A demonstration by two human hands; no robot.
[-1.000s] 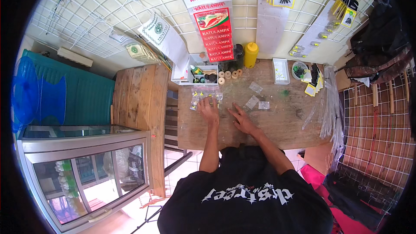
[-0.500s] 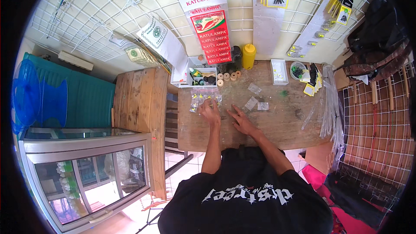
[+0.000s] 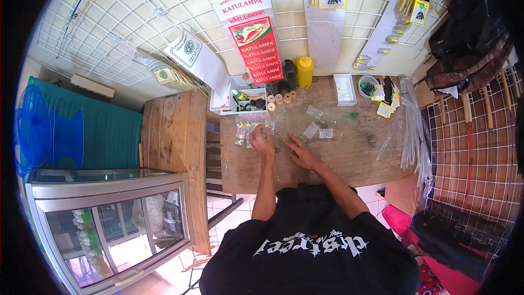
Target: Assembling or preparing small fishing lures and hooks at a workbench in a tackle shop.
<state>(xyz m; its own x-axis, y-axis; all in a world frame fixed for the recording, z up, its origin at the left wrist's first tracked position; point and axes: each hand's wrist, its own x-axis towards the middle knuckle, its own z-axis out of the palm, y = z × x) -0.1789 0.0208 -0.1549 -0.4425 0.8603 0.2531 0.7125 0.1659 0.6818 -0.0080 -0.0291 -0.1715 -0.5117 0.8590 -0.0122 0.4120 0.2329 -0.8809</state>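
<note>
My left hand (image 3: 261, 140) is over the left part of the wooden table, its fingers drawn together at a group of small clear plastic bags (image 3: 240, 135) holding tiny yellow pieces. Whatever the fingertips pinch is hidden. My right hand (image 3: 302, 154) lies on the tabletop to the right, fingers stretched and apart, with nothing in it. Just beyond it are a few flat clear plastic bags (image 3: 311, 130) that look unfilled.
Behind the bags stands a white divided box (image 3: 238, 110) with small bottles and dark pieces. Several thread spools (image 3: 279, 99) and a yellow squeeze bottle (image 3: 304, 72) are beside it. Farther right are a white tray (image 3: 344, 89), a round tub (image 3: 368, 86) and long clear plastic strips (image 3: 413, 125).
The whole view has shifted slightly. My left hand stays at the filled bags with its fingers slightly changed in position. My right hand rests in about the same place.
</note>
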